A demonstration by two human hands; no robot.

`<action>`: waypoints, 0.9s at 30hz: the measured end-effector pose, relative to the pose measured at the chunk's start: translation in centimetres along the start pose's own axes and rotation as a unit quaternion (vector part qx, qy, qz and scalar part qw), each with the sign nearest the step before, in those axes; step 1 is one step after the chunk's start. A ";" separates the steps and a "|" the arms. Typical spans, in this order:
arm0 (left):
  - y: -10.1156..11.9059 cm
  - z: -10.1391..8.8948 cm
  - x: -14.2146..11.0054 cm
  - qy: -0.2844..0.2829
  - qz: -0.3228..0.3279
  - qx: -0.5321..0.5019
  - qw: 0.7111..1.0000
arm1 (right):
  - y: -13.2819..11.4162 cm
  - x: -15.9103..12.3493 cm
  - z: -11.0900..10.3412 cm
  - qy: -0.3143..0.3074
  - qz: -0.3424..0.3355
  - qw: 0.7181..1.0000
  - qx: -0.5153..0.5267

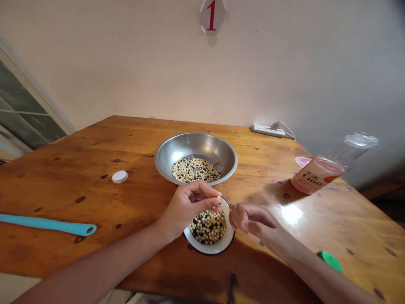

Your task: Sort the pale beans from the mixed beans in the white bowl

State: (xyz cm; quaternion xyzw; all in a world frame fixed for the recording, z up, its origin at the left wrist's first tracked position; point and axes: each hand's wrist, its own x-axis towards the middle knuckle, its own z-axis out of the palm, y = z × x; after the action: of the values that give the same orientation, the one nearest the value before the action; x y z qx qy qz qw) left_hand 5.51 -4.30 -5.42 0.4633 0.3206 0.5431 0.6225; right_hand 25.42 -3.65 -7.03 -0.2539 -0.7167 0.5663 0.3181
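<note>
My left hand is closed in a pinch on a small pale round bead, above the white bowl. Opposite it, my right hand is closed on a thin needle-like strand whose tip points toward the left fingertips; whether it is a needle or a wire I cannot tell. Under both hands stands a white bowl with a dark rim, holding many cream, black and a few green beads. Behind it sits a wide steel basin, its bottom spread with similar beads.
A clear bottle with a pink label stands at right, near a pink disc. A green cap lies by my right forearm. At left are a white lid and a blue handle. A power strip lies at the wall.
</note>
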 end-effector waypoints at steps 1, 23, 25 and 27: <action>-0.1 0.0 0.0 0.004 0.003 0.005 1.000 | -0.1 0.0 0.0 0.001 -0.001 1.000 -0.013; 0.1 -0.4 -0.1 -0.029 0.009 -0.107 0.994 | -0.4 0.4 1.1 0.021 -0.173 0.949 -0.263; 0.2 -0.4 -0.1 -0.019 0.008 -0.113 0.993 | -0.1 0.4 1.2 0.032 -0.194 0.940 -0.277; 0.2 -0.3 -0.2 -0.008 0.009 -0.109 0.994 | 0.2 0.4 1.3 0.046 -0.207 0.934 -0.288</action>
State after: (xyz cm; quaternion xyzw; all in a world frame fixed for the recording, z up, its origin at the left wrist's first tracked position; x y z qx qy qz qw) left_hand 5.16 -4.40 -5.39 0.3995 0.2501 0.5769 0.6671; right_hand 24.25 -4.17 -7.31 -0.2062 -0.8704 0.2445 0.3743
